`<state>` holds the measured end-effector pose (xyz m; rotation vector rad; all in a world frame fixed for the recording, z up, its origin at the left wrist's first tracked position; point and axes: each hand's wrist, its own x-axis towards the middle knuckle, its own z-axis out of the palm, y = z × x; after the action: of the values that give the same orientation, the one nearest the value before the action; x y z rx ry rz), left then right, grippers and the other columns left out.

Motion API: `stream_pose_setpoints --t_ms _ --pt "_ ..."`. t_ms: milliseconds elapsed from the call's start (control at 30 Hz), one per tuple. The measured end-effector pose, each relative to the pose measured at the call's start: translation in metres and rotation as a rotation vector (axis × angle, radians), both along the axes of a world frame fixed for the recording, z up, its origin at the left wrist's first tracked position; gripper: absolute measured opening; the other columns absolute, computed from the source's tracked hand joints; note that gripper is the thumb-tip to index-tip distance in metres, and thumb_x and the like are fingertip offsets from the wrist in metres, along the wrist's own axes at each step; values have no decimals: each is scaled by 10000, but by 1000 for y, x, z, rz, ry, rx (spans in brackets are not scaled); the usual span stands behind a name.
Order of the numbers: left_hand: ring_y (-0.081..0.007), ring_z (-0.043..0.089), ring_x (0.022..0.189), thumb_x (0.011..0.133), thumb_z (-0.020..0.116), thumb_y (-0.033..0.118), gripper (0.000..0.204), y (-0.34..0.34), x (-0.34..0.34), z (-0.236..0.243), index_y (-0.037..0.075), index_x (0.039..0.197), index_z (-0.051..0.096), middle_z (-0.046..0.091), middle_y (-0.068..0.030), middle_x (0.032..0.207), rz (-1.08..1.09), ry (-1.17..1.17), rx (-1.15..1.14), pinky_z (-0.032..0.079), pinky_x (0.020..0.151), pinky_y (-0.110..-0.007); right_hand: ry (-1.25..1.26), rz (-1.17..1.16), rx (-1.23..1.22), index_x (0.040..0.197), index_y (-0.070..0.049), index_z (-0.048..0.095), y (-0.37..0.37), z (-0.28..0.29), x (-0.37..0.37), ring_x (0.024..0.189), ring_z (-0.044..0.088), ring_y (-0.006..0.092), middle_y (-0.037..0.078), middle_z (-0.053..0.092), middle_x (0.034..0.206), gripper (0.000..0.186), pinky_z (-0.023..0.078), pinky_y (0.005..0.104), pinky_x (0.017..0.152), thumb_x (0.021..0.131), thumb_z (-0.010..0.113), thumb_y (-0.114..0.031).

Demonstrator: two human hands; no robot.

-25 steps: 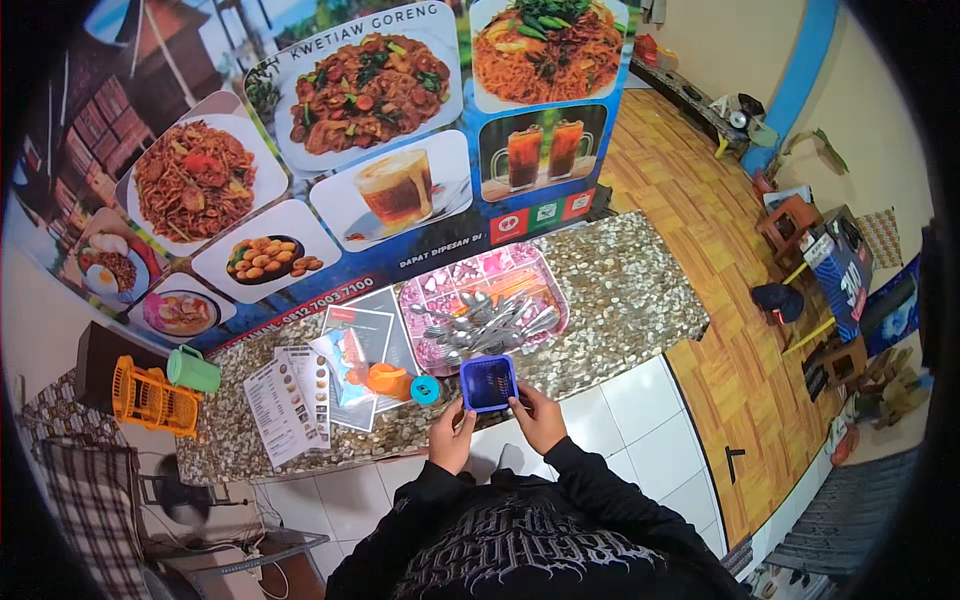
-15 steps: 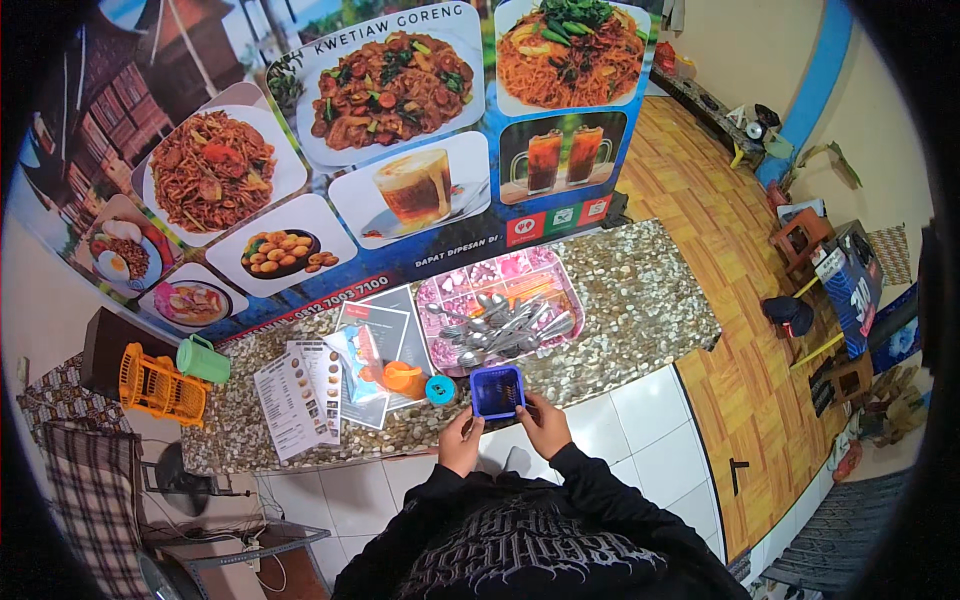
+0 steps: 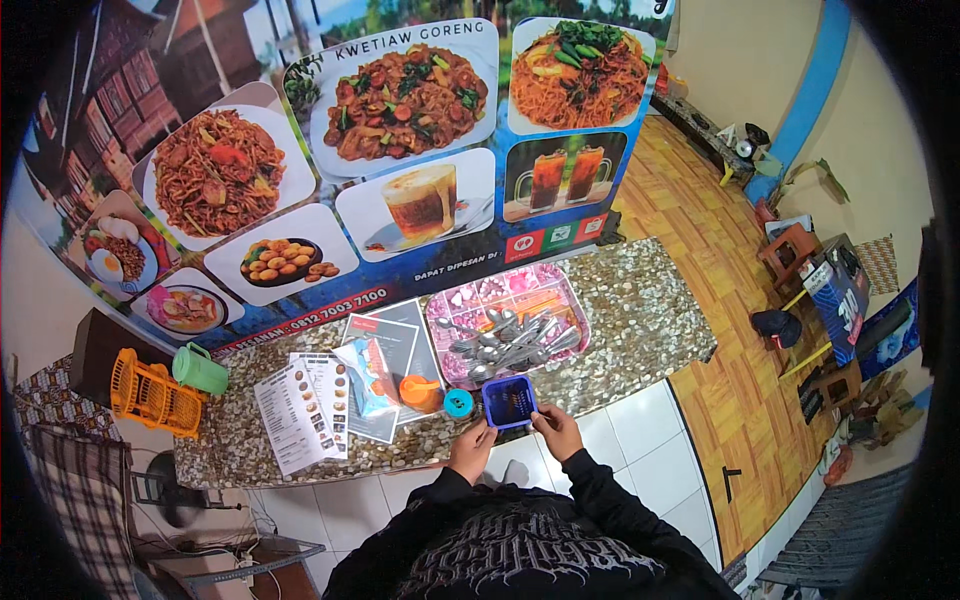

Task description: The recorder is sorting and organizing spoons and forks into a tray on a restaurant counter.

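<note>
Poster wall (image 3: 330, 180): fills the upper left of the frame, printed with dishes and drinks.
Bench (image 3: 640, 320): speckled stone top crossing the middle of the frame, white tiled front below.
Pink tray (image 3: 570, 305): centre of the frame on the bench, loaded with metal cutlery (image 3: 505, 340).
Menu sheets (image 3: 300, 410): lying flat, left of centre.
Orange basket (image 3: 150, 395): far left, a green mug (image 3: 200, 370) just beside it.
Blue container (image 3: 509, 401): small, square, at the near edge of the bench below the tray.
Left hand (image 3: 472, 448): fingers closed on the container's left side.
Right hand (image 3: 558, 430): fingers closed on its right side.
Orange lidded cup (image 3: 420, 393) and teal cap (image 3: 459, 403): just left of the container.
Step, by judgement: container is being held steady at the bench edge; the next move calls for a level, two-sided grip.
</note>
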<state>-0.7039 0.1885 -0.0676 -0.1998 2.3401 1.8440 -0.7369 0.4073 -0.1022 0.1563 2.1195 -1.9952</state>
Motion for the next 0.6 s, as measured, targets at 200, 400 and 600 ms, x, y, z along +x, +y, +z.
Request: stream_pose_setpoints --t_ms 200,400,600 --pt "-173 684 942 1022 603 290 402 -14 -5 -31 -36 1255 627 730 -161 1018 -107 -115 52 506 813 -298 -173 -63 -257 1106 -2 683 0 -3 -7 922 648 103 13 676 971 231 566 279 864 1015 647 -212" --pt "-224 694 915 1018 589 387 478 -17 -7 -52 -25 1257 629 732 -171 1001 -99 -116 76 512 812 -333 -152 -134 -221 1110 -13 685 -8 -4 -3 920 649 105 15 682 994 239 563 288 871 1023 636 -230" --pt "-247 679 904 1024 553 443 479 -18 -3 -17 30 1255 631 719 -167 978 -110 -85 14 504 825 -356 -143 -244 -230 1125 -46 676 -18 1 1 917 644 106 5 681 1002 230 564 290 831 1007 662 -244"
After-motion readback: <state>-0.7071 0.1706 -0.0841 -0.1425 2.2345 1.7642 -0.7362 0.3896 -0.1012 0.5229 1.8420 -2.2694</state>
